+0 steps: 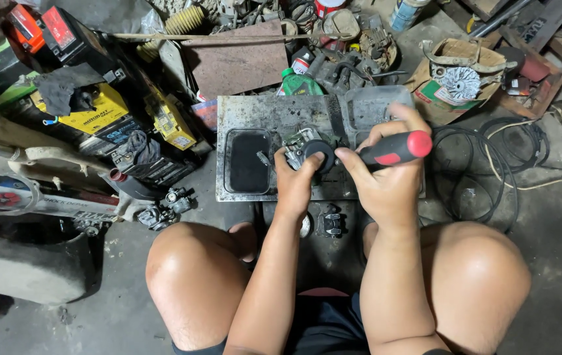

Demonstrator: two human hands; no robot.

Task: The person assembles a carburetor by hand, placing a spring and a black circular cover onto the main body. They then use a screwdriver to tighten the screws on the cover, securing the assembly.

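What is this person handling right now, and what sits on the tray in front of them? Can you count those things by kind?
Screwdrivers with red and black handle, in the right hand: 1
Small metal engine parts, in the left hand: 1
Metal trays: 1
Black dishes on the tray: 1
Clear plastic tubs on the tray: 1
Total: 5
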